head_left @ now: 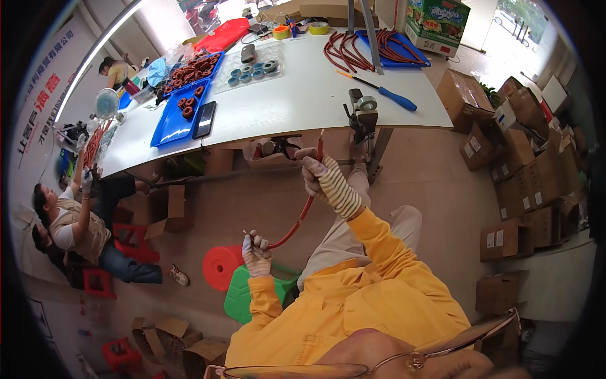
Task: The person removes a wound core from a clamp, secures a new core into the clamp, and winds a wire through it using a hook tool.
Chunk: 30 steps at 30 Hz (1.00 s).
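A red-brown cable (pixel 291 233) curves between my two gloved hands, away from the table's front edge. My right hand (pixel 325 180), in a striped glove, is closed round it near its upper end, where a thin pale tip sticks up. The lower end sits in my left hand (pixel 256 254), whose fingers are closed on it, with a small tip poking out beyond them. Just past my right hand, a metal fixture with a roll (pixel 363 115) is fixed at the table edge. A blue-handled screwdriver (pixel 396 98) lies on the white table (pixel 284 104) to its right.
On the table are a blue tray (pixel 172 129), a phone (pixel 204 120), a clear tray with tape rolls (pixel 232 83), and brown cables (pixel 346 52). A green stool (pixel 243 297) stands by my left arm. Cartons (pixel 517 196) are stacked right; co-workers (pixel 82 221) sit left.
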{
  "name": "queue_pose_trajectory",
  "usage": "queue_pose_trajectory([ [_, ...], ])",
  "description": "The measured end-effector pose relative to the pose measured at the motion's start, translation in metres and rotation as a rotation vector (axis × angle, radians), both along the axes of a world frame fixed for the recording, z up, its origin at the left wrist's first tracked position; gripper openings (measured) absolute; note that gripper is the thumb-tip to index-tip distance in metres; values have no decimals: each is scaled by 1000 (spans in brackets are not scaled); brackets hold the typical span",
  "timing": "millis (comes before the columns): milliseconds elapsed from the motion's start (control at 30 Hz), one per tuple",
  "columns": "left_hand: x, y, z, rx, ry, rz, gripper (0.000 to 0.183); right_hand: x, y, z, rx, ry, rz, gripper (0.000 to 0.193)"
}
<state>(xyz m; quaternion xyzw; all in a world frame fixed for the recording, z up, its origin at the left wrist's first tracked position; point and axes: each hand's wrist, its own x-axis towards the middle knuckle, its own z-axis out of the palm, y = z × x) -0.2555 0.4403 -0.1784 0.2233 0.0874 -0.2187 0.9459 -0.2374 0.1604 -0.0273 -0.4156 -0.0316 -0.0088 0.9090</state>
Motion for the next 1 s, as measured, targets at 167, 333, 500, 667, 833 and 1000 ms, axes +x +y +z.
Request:
queue_pose_trajectory([
  [167,11,-21,-6,61,96,-18,22,-11,-18,4,39,0,33,29],
  [333,23,-51,-12,96,111,-21,22,-19,-25,23,110,-21,-52,27],
  [500,25,-88,-27,474,274,52,25,-21,-30,37,170,-75,-57,24],
  [667,8,-126,-3,1441,-886,310,38,-13,-19,40,89,-47,-113,27],
  [833,-11,-170,36,396,-669,-292,57,0,-4,54,25,54,-83,23],
  [1000,5,-205,70,42,-533,-260,41,25,-27,75,-95,-36,-11,30],
])
